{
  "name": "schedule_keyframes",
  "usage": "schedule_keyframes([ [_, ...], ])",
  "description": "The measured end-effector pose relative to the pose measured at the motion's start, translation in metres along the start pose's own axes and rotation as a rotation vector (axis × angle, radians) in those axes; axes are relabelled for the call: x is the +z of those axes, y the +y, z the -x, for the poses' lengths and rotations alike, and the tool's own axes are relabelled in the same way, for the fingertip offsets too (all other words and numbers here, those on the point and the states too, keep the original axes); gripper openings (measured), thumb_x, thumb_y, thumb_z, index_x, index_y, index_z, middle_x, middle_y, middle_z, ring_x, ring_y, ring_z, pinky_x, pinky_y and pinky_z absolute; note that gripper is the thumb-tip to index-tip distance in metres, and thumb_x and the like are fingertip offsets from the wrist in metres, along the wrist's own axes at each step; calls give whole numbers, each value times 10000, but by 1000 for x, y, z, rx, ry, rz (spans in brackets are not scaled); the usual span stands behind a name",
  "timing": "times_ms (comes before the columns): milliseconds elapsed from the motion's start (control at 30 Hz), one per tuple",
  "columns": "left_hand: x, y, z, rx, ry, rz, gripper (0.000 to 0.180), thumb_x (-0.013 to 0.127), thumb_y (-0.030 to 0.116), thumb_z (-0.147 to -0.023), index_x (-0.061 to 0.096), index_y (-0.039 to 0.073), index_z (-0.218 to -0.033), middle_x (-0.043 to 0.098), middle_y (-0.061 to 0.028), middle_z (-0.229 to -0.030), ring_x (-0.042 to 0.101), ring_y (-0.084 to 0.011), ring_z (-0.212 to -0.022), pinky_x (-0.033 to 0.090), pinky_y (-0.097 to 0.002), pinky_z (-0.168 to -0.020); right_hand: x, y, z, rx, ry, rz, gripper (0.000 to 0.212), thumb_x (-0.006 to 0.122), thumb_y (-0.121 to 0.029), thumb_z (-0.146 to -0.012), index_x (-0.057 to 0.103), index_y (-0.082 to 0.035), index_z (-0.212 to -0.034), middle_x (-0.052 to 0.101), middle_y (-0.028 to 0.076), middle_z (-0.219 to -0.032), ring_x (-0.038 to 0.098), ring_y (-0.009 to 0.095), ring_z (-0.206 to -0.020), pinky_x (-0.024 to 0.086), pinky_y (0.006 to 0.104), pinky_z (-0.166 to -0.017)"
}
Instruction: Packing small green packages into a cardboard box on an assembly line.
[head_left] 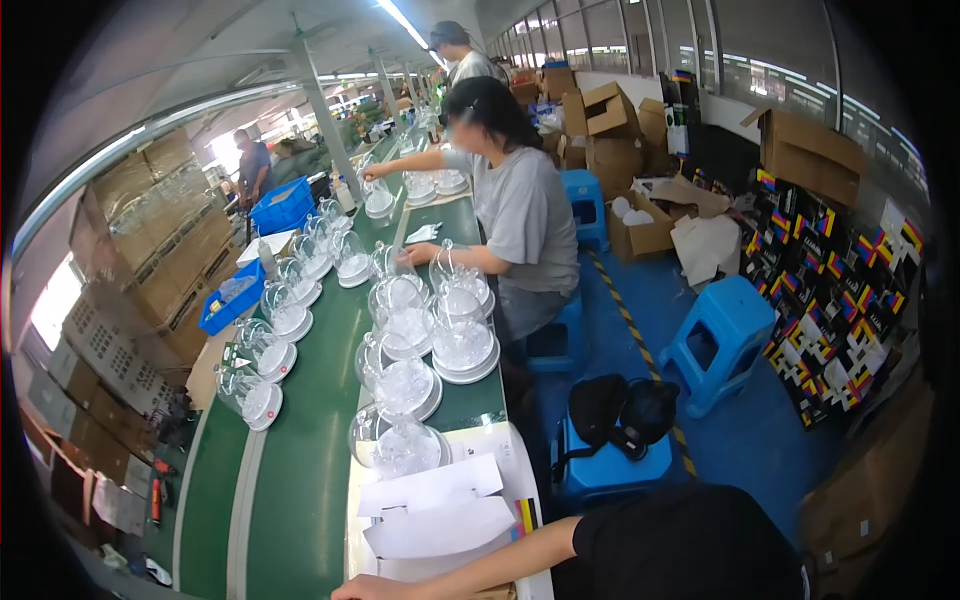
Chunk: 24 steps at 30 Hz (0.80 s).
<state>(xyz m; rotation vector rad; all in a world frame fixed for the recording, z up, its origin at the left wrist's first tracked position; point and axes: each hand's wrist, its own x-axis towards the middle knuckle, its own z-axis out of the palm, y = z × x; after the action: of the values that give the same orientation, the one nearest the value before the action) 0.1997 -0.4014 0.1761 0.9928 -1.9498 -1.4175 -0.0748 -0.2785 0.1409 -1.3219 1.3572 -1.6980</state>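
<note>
My right forearm, in a black short sleeve, reaches leftward along the lower edge. Only the back of my right hand (372, 588) shows; its fingers are cut off by the picture's edge. Just beyond the arm lies an open white carton (435, 490) with raised flaps and coloured stripes at one side. Past it, clear dome-shaped containers on white round bases (408, 390) stand close together, with pale clear material inside. Another row of such domes (262, 400) runs along the far side of the green belt (310, 480). My left hand is out of view.
A co-worker in a grey shirt (530, 205) sits ahead at the belt, hands among the domes. Blue stools (720, 335) stand on the right, the nearest bearing a black bag (620, 410). Brown cartons (640, 235) and printed black boxes (830, 290) line the right side; blue bins (232, 298) stand left.
</note>
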Motion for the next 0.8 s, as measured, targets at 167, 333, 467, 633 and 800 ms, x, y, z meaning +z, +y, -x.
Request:
schedule_keyframes([
  [167, 25, 41, 21, 68, -120, -405, 288, 590, 101, -889, 567, 36, -1169, 619, -114, -1030, 610, -255, -866, 502, -376, -798, 13, 27, 7, -278, -421, 780, 336, 512, -352, -845, 683, -63, -826, 670, 172, -805, 643, 353, -768, 497, 462, -678],
  [333, 73, 66, 49, 88, -265, -753, 316, 597, 123, -879, 560, 40, -1182, 613, -135, -1057, 611, -291, -882, 500, -403, -809, 11, 46, 7, -319, -330, 771, 149, 601, -145, -612, 601, 3, -593, 588, 173, -617, 584, 378, -636, 468, 453, -593],
  [467, 117, 72, 49, 132, -396, -1005, 339, 603, 140, -871, 554, 44, -1193, 608, -152, -1078, 612, -320, -894, 499, -424, -818, 2, 52, 11, -300, -345, 606, 121, 606, -133, -688, 642, -24, -725, 638, 153, -734, 616, 346, -736, 478, 434, -619],
  [633, 130, 52, 41, 108, -412, -1151, 398, 611, 189, -844, 545, 46, -1210, 567, -197, -1159, 582, -385, -969, 479, -470, -847, 13, 26, 7, -348, -350, 527, 219, 575, -241, -816, 665, -42, -807, 656, 139, -795, 631, 307, -755, 486, 417, -637],
  [800, 140, 19, 25, 382, -268, -1059, 458, 614, 214, -822, 522, 43, -1237, 505, -226, -1252, 541, -420, -1062, 463, -491, -868, -2, 24, 7, -294, -278, 367, 261, 566, -293, -861, 680, -58, -855, 659, 152, -842, 635, 335, -795, 497, 444, -682],
])
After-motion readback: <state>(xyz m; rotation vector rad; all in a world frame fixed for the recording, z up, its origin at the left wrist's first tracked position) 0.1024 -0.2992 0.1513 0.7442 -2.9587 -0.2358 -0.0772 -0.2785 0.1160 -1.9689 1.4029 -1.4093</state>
